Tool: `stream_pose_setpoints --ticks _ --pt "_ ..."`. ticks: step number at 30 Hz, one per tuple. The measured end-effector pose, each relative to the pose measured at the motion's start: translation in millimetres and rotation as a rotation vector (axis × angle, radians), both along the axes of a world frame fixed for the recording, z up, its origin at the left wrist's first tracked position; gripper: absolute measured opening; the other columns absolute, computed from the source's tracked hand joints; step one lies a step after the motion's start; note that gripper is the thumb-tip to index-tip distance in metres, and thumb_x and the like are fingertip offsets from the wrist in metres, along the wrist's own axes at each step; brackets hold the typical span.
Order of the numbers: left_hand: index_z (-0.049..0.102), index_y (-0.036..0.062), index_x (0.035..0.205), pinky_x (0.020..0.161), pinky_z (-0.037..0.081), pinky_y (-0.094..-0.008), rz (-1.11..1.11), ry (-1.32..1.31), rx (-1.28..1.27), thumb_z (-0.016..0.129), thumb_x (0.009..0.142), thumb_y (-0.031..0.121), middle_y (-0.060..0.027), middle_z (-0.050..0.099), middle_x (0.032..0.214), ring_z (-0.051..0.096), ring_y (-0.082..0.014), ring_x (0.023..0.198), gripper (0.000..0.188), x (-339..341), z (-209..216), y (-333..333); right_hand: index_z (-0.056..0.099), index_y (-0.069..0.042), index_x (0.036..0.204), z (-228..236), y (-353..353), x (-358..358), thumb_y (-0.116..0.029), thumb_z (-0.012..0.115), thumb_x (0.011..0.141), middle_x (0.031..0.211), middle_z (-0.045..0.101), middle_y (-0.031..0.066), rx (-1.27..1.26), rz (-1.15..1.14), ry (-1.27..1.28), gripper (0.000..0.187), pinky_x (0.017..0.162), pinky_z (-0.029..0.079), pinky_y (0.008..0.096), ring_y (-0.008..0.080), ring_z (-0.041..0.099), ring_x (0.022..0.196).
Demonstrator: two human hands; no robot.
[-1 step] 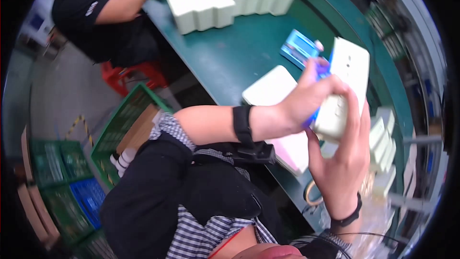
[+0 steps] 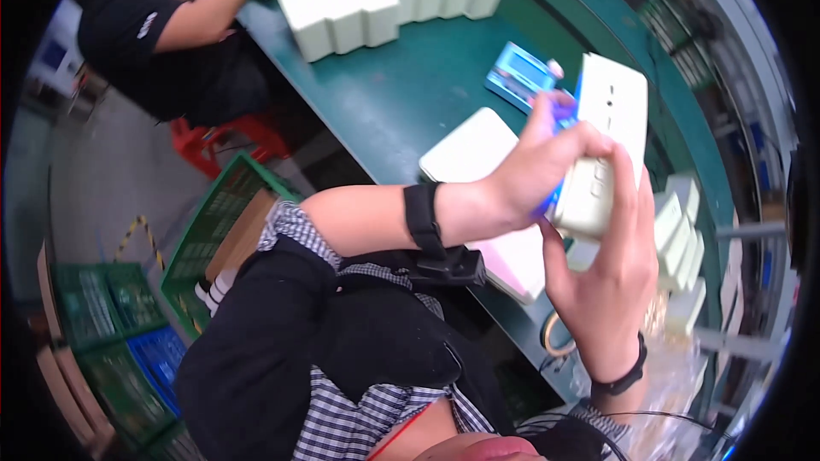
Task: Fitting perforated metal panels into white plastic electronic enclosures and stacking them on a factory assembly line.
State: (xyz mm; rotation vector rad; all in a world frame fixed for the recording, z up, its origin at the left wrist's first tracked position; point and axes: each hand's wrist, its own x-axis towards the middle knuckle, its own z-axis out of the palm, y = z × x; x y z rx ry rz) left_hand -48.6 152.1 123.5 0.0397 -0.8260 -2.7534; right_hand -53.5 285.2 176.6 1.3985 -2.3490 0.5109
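Both hands hold up a cream-white box-shaped device (image 2: 617, 107) over the bench. Its side facing me has small holes and button-like shapes; the side toward my left palm glows blue and is mostly hidden. My left hand (image 2: 534, 169) grips it from the left, thumb across its near side. My right hand (image 2: 605, 277) wraps round its right and lower end, with the index finger meeting the left thumb. Beyond the left hand lies a light-blue case-like item (image 2: 518, 75). A flat white panel (image 2: 470, 147) lies under the left wrist, and a pinkish-white flat piece (image 2: 517, 265) sits closer to me.
Joined cream blocks (image 2: 389, 8) stand at the back of the green bench (image 2: 359, 94). More cream pieces (image 2: 679, 239) stack at the right, near a tape roll (image 2: 559, 337) and clear plastic (image 2: 662, 384). A person (image 2: 141, 34) works at far left; a green crate (image 2: 184, 256) stands below.
The whole view has shifted slightly, so the bench and hands appear a little further left and up. Both hands keep their grip on the device.
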Motion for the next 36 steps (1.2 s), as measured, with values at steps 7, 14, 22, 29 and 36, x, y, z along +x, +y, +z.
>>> stream_pose_setpoints --ticks 7,14,22,29,36 --pt "0.029 0.005 0.13 0.097 0.049 -0.0396 -0.044 -0.029 -0.102 0.06 0.09 0.022 -0.015 0.046 0.124 0.055 -0.0246 0.113 0.054 -37 -11 29 0.043 -0.003 0.143 -1 20 -17 -0.003 0.069 0.069 0.124 0.057 0.0247 -0.066 -0.112 -0.086 0.079 0.088 0.052 0.0416 0.0397 0.062 0.106" --pt "0.045 0.0031 0.131 0.103 0.035 -0.0515 0.001 0.198 -1.126 0.058 0.091 0.052 -0.0217 0.045 0.132 0.043 -0.0349 0.127 0.064 -37 -45 -32 0.051 0.001 0.14 10 57 -107 -0.004 0.065 0.072 0.12 0.064 0.0136 -0.283 -0.098 -0.57 0.069 0.085 0.053 0.0294 0.0204 0.064 0.103" --pt "0.033 0.0129 0.152 0.111 0.018 -0.0669 -0.021 0.005 -2.335 0.055 0.088 0.055 -0.0194 0.028 0.157 0.023 -0.0427 0.145 0.08 17 -113 -83 0.059 0.003 0.121 -8 168 -266 -0.018 0.065 0.084 0.109 0.065 0.0105 -0.754 -0.173 -1.238 0.042 0.069 0.053 0.0247 0.0176 0.066 0.089" --pt "0.035 0.0167 0.151 0.113 0.018 -0.0656 -0.069 -0.106 -2.471 0.06 0.086 0.04 -0.0152 0.029 0.158 0.023 -0.0396 0.146 0.074 3 -98 -112 0.061 0.0 0.115 -21 228 -355 -0.021 0.07 0.083 0.098 0.065 0.0081 -1.076 -0.641 -0.835 0.04 0.071 0.052 0.0323 0.0197 0.064 0.087" --pt "0.039 0.0117 0.148 0.112 0.021 -0.0643 -0.033 0.102 -2.222 0.063 0.087 0.036 -0.0152 0.034 0.155 0.025 -0.0374 0.146 0.07 -37 -76 -17 0.071 -0.003 0.101 -71 262 -427 -0.022 0.079 0.069 0.091 0.067 0.0075 -1.123 -0.837 -0.52 0.039 0.065 0.05 0.0315 0.0186 0.064 0.077"
